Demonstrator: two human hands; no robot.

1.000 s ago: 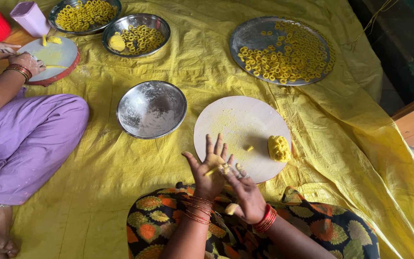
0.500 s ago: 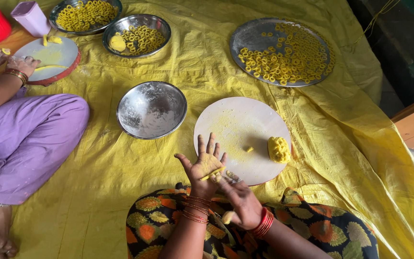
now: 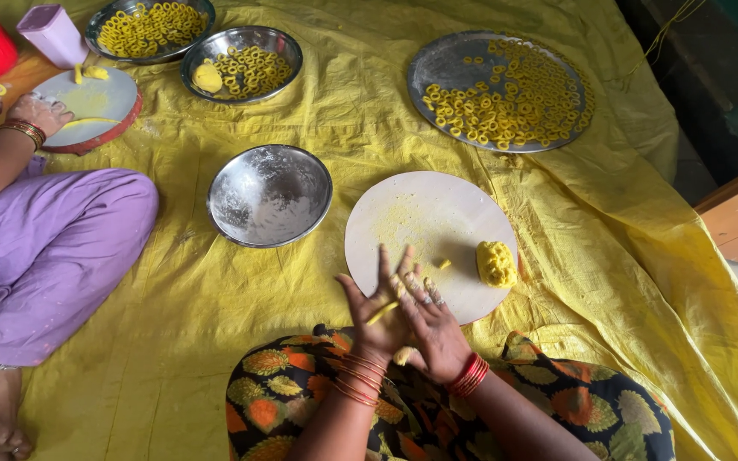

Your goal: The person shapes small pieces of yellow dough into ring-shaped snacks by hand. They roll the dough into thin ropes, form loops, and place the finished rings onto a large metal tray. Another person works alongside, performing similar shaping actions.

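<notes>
Your left hand point(image 3: 379, 306) and right hand point(image 3: 431, 329) meet palm to palm above your lap, pressing a thin yellow dough strip point(image 3: 383, 312) between them. The fingers point(image 3: 385, 265) are spread and straight, not curled. Just ahead lies the round white board point(image 3: 420, 213), with the dough lump point(image 3: 495, 262) on its right side within reach.
</notes>
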